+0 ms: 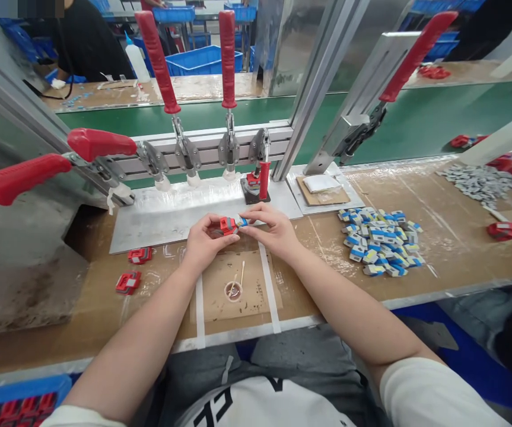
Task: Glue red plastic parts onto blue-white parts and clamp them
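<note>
Between the fingertips of my left hand (206, 240) is a small red and grey plastic part (228, 225). My right hand (273, 230) pinches a small blue and white block (240, 221) right against that part's right side; whether it sits inside the part I cannot tell. Both hands are over the front of the metal plate (149, 222). Below them, a small cup (233, 291) with cotton swabs in it rests on taped brown cardboard (256, 299). Two similar red parts (140, 255) lie to the left of my left hand.
Toggle clamps with red handles (228, 59) stand behind the plate, one pressing on a red part in a black fixture (256, 193). To the right lie a pile of blue and white blocks (380, 240) and grey pieces (482, 184). A blue tray (60, 385) holds red parts. A person (89, 41) works opposite.
</note>
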Available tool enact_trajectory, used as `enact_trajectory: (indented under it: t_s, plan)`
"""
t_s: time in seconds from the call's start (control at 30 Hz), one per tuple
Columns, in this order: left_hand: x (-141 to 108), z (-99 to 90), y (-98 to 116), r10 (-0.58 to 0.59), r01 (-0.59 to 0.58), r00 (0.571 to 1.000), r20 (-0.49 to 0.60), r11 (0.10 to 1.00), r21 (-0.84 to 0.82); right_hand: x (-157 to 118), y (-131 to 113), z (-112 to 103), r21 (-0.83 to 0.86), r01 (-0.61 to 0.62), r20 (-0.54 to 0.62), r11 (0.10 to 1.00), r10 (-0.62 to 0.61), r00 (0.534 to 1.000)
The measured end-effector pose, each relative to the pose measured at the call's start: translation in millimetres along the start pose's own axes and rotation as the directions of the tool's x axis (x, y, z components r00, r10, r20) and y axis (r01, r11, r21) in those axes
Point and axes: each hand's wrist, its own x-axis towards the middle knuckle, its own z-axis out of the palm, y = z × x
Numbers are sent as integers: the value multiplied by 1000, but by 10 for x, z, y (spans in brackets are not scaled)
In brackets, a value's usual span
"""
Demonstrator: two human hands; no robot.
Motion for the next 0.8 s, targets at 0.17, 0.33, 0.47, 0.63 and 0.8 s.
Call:
enact_trajectory:
  t_s: [0.17,0.33,0.47,0.63,0.8]
  plan:
    - [-21,-10,-14,-14,14,1000,-21,1000,-2,-41,101,87,15,-28,-52,999,29,998]
    - [-6,48,8,31,-30,998,-59,999,19,-17,99,131,-35,5,-52,999,-7,999]
    - [48,152,37,71,-79,992,-102,994,-79,4,22,106,-153,118,-73,981,-130,989]
    - [120,227,371,80,-80,997,16,996,-45,29,-102,-23,-225,128,-50,966,-142,989]
    - [272,590,962,213,-266,955,205,921,285,-40,-287,-374,-106,7,-223,994,-30,974]
